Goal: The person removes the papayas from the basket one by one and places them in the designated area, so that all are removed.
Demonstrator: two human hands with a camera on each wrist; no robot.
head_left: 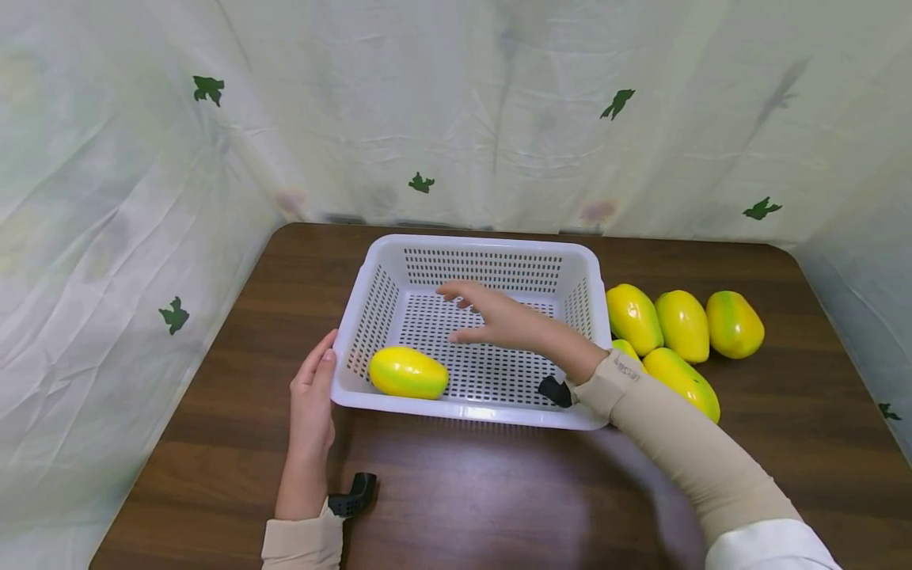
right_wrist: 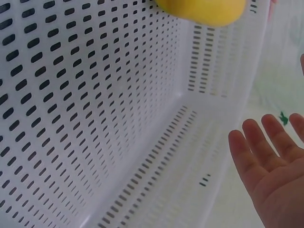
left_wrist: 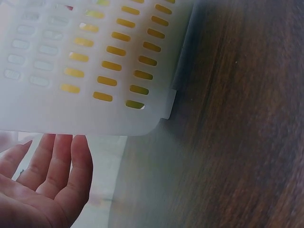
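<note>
A white slotted plastic basket [head_left: 470,410] stands on the table. Inside it, near the front left corner, lies one yellow-green mango [head_left: 408,373], also partly seen as a yellow mango [right_wrist: 209,10] at the top of the right wrist view. My left hand [head_left: 312,396] is at the basket's left rim; in the left wrist view its fingers [left_wrist: 61,159] reach the rim's edge, loosely extended. Over the basket's middle hovers my right hand [head_left: 499,318], fingers spread and holding nothing. The right wrist view shows its fingers [right_wrist: 259,149] apart from the mango.
Several more mangoes [head_left: 682,324] lie on the table right of the basket, partly behind the right forearm. The brown wooden table [head_left: 235,380] meets pale curtains [head_left: 456,119] with green bird shapes. A black wrist device [head_left: 354,495] is on the left wrist.
</note>
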